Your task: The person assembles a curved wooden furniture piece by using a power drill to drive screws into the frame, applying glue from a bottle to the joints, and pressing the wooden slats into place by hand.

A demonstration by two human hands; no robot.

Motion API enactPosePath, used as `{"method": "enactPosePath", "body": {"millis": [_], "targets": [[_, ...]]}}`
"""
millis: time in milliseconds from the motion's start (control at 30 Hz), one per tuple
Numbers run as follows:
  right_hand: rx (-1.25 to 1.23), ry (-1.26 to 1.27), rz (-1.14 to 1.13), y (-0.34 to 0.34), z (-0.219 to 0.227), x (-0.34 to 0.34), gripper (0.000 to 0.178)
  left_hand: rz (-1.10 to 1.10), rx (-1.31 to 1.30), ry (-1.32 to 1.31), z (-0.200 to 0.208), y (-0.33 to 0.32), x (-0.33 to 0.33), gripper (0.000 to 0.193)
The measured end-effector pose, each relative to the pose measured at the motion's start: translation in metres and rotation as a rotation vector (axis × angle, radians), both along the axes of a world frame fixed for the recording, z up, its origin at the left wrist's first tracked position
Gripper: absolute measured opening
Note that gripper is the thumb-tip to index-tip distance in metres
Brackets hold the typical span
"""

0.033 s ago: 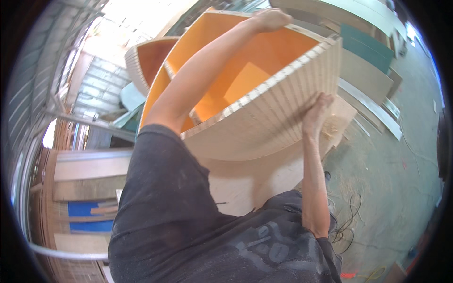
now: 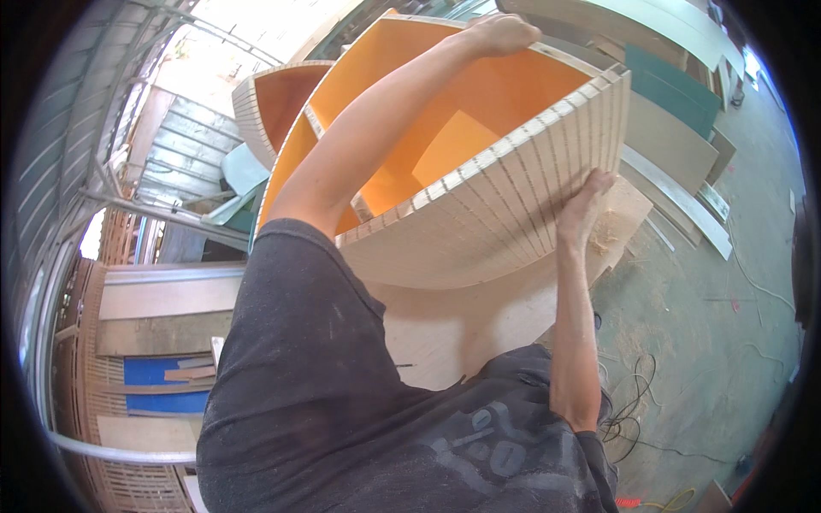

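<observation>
A large open wooden box (image 2: 462,235) with an orange interior stands tilted before me. Its near wall curves and carries many narrow parallel grooves, closest together toward the right corner. My left arm reaches across the opening, and my left hand (image 2: 503,36) is closed over the far rim. Against the outside of the grooved wall, near the right corner, lies my right hand (image 2: 585,203), its fingers bent and pressed together; the fingertips are partly hidden. A pale wooden board (image 2: 462,329) shows beneath the box.
A similar curved box (image 2: 256,103) stands behind on the left. Sheets and boards, one a green panel (image 2: 671,90), lie at the right. Sawdust (image 2: 605,235) sits by the box's right corner. Cables (image 2: 633,406) trail over the floor. Stacked boards (image 2: 167,312) fill the left.
The view has shifted slightly, so the box and both hands appear a little farther right. Both hands keep their places on the box.
</observation>
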State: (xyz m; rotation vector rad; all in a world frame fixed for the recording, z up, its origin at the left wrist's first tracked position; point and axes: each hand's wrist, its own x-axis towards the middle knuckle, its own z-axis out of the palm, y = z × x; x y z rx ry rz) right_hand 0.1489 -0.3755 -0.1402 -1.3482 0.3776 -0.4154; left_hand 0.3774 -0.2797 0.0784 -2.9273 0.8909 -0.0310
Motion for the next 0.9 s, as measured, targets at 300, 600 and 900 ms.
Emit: {"method": "enactPosePath", "body": {"millis": [300, 600, 900], "targets": [[-0.007, -0.117, -0.013, 0.025, 0.028, -0.004, 0.084, -0.391, 0.235, -0.227, -0.026, 0.070, 0.062, 0.024], [-0.239, -0.104, -0.021, -0.004, 0.042, 0.011, 0.091, -0.185, 0.054, -0.081, 0.011, 0.029, 0.000, 0.033], [-0.213, -0.211, -0.029, 0.006, 0.082, 0.002, 0.101, -0.145, 0.081, -0.077, 0.006, 0.035, 0.009, 0.033]]}}
